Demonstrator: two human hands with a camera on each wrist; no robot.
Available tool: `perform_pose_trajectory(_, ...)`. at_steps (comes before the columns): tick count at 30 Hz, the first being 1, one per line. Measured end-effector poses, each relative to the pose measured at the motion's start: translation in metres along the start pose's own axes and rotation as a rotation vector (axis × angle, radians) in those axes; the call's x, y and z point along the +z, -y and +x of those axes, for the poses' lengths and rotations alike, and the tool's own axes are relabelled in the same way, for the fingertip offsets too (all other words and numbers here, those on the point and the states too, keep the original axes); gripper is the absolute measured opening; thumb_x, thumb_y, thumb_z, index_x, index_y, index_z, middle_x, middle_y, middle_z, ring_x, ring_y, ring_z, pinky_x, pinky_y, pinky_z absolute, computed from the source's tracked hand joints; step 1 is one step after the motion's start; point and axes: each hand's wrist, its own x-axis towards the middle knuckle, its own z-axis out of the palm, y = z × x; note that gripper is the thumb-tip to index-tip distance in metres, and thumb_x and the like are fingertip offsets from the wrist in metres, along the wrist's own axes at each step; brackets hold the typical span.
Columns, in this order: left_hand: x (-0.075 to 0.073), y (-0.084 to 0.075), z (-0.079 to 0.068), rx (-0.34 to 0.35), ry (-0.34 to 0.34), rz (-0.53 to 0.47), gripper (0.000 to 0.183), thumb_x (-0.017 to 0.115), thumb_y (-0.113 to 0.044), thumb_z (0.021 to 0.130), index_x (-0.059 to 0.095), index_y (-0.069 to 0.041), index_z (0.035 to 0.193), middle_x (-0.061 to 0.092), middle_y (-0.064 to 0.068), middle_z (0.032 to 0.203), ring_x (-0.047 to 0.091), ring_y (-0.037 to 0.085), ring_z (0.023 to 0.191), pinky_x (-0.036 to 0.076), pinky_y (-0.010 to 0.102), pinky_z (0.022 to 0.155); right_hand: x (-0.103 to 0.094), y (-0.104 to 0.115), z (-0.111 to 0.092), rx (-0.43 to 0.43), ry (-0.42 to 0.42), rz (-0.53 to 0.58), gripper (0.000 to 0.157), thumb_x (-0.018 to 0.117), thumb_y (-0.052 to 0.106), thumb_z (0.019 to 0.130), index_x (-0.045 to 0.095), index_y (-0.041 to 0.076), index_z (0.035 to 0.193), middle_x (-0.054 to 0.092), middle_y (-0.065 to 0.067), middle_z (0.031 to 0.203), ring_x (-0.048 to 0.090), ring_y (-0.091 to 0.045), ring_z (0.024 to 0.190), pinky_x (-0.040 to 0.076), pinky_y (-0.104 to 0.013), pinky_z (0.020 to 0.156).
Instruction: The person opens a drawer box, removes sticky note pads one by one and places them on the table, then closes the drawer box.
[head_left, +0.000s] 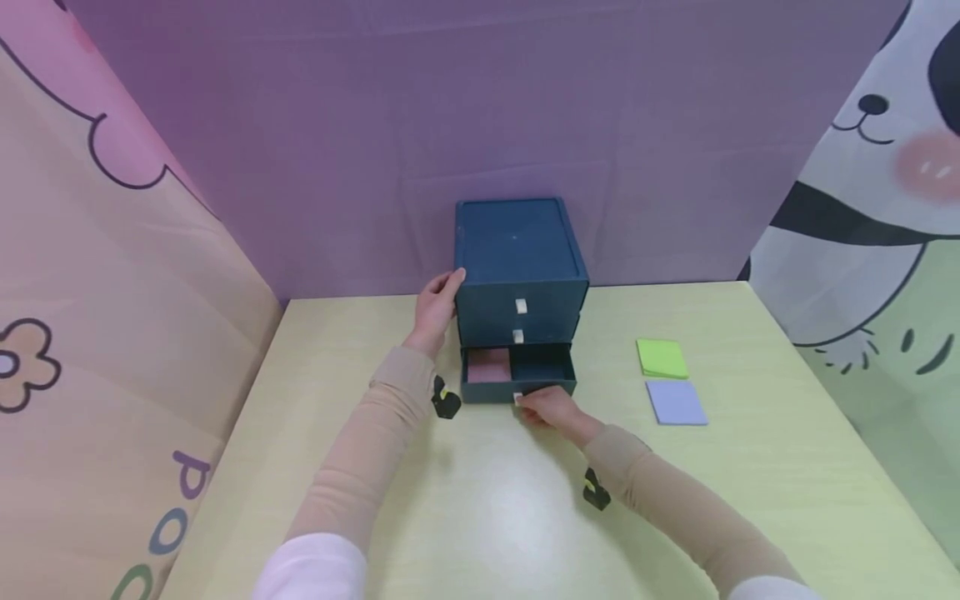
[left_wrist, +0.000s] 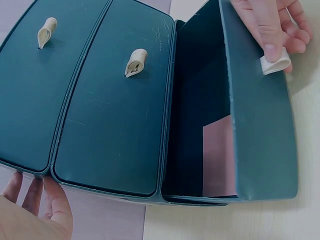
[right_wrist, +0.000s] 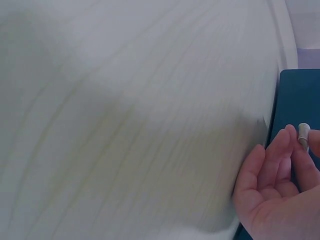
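Observation:
A dark blue cabinet of three stacked drawers stands against the purple backdrop. Its bottom drawer is pulled out, and a pink paper square lies in the left part of it. My right hand pinches the white pull tab on that drawer's front between thumb and fingers. My left hand rests against the cabinet's left side, its fingertips touching the wall in the left wrist view. The upper two drawers are closed, each with a white tab.
To the right on the pale wooden table lie a green pad of sticky notes and a lilac one, side by side. Printed cloth walls border the table at left and right.

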Motion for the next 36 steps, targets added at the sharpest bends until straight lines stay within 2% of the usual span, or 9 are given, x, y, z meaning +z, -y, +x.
perform_pose_trajectory(10,-0.001,0.002,0.000,0.005,-0.007,0.002,0.059,0.059,-0.041,0.092,0.046,-0.010,0.140,0.045,0.008,0.143,0.046,0.022,0.126,0.042,0.039,0.102,0.004,-0.007,-0.005,-0.024,0.014,-0.012,0.023,0.063,0.017,0.089,0.066,-0.005,0.082,0.056,-0.001,0.063,0.049,-0.012,0.055,0.040,-0.023,0.051)
perform_pose_trajectory(20,0.000,0.002,0.000,0.002,-0.011,0.001,0.058,0.059,-0.041,0.092,0.047,-0.011,0.140,0.046,0.007,0.142,0.046,0.022,0.125,0.042,0.039,0.101,0.005,-0.014,-0.007,-0.059,-0.003,-0.019,0.024,0.064,0.017,0.089,0.069,-0.007,0.088,0.062,-0.002,0.067,0.054,-0.011,0.059,0.046,-0.023,0.054)
perform_pose_trajectory(27,0.001,0.001,0.000,0.003,-0.011,0.006,0.057,0.059,-0.041,0.092,0.047,-0.011,0.139,0.047,0.008,0.141,0.047,0.022,0.124,0.043,0.039,0.101,0.005,-0.012,-0.013,-0.057,-0.011,-0.019,0.024,0.064,0.016,0.089,0.068,-0.006,0.083,0.059,-0.001,0.063,0.051,-0.012,0.055,0.043,-0.022,0.052)
perform_pose_trajectory(36,0.000,0.001,-0.001,0.002,-0.001,0.011,0.058,0.059,-0.043,0.092,0.046,-0.012,0.140,0.045,0.006,0.143,0.045,0.021,0.127,0.041,0.039,0.103,0.008,-0.018,-0.019,-0.116,-0.035,-0.131,0.026,0.062,0.018,0.090,0.071,-0.005,0.083,0.056,0.002,0.059,0.046,-0.009,0.053,0.038,-0.020,0.051)
